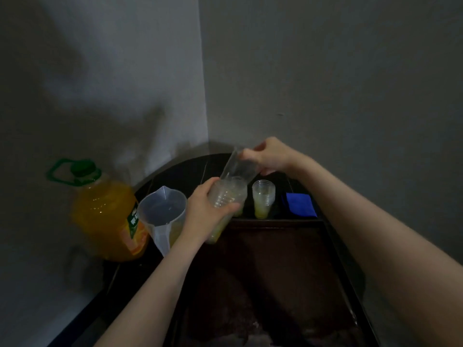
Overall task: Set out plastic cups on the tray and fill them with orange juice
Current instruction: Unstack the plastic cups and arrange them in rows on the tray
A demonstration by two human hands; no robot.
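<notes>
My left hand (204,214) grips a stack of clear plastic cups (226,199), tilted, with yellowish juice at its bottom end. My right hand (269,156) pinches the rim of a single clear cup (240,169), lifted at a slant just above the stack's mouth. A second short stack of cups (263,200) stands upright on the table behind the dark tray (275,222); it shows some juice at its base. A large orange juice bottle (106,216) with a green cap stands at the left. A clear plastic jug (162,214) stands between bottle and left hand.
A folded blue cloth (300,204) lies at the back right of the dark round table (180,164). Grey walls meet in a corner right behind the table. The tray's dark brown floor (275,284) stretches toward me between my forearms.
</notes>
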